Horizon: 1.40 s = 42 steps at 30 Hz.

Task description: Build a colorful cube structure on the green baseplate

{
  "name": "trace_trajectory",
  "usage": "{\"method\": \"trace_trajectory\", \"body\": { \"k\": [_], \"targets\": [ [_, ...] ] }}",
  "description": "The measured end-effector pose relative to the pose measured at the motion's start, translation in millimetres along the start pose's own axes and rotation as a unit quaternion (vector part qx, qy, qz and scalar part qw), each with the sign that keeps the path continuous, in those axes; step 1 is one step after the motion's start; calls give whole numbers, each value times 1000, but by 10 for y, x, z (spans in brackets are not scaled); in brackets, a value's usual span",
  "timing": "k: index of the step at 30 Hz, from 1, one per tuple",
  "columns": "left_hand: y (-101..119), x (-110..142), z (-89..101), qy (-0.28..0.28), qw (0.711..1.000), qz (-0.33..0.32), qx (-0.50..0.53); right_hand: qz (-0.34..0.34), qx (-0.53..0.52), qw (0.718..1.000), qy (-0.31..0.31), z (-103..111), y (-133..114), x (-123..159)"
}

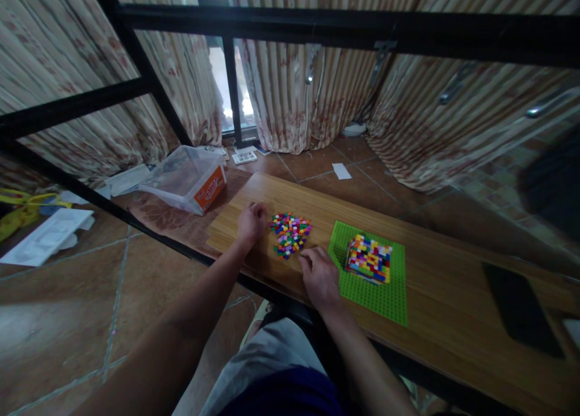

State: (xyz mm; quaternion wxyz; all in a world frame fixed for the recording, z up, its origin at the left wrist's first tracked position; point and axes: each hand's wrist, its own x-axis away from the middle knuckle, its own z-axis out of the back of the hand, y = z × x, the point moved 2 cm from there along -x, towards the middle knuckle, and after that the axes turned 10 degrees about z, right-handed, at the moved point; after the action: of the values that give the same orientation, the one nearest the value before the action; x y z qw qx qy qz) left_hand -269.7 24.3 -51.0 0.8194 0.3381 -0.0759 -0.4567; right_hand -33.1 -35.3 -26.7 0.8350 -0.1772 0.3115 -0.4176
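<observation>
A loose pile of small multicoloured building bricks point(290, 233) lies on the wooden table between my two hands. At the pile's left side rests my left hand point(252, 224), its fingers curled closed; whether anything is in them is hidden. My right hand point(319, 277) is at the pile's lower right edge, fingers bent and drawn together, and any brick in them is too small to make out. Just right of that hand lies a green baseplate point(392, 304). On it stands a block-shaped build of many-coloured bricks point(369, 259), several layers high. Neither hand touches this build.
The long wooden table point(435, 289) carries a flat black object point(523, 307) at its right. On the floor beyond its left end sits a clear plastic bin point(181, 177) with an orange label. A black metal frame point(290, 26) crosses above, before striped curtains point(290, 95).
</observation>
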Motion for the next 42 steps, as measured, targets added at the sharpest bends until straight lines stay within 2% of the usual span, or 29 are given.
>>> {"method": "trace_trajectory", "body": {
  "k": [3,7,10,13,16,19,22,32,42],
  "targets": [
    [0,-4,-4,-3,1000,-3,0,-13,-40,999,20,163,-82,79],
    [5,-11,-8,4,1000,0,-4,-47,-73,993,81,512,-68,198],
    [7,-24,-13,2,1000,5,-11,-103,-73,982,143,826,140,303],
    [10,-36,-11,-1,1000,8,-20,-170,-48,962,210,1112,466,391],
    [11,-41,-6,4,1000,8,-21,-214,-5,949,233,1284,778,404],
    [6,-44,-8,6,1000,5,-22,-234,14,946,226,1320,983,337],
    [4,-46,-8,3,1000,6,-22,-241,6,947,212,1283,1074,252],
    [43,-34,20,-6,1000,9,-29,-225,-32,952,205,1207,1152,205],
    [39,-28,18,-2,1000,8,-22,-225,-7,951,211,1255,1211,266]
  ]
}}
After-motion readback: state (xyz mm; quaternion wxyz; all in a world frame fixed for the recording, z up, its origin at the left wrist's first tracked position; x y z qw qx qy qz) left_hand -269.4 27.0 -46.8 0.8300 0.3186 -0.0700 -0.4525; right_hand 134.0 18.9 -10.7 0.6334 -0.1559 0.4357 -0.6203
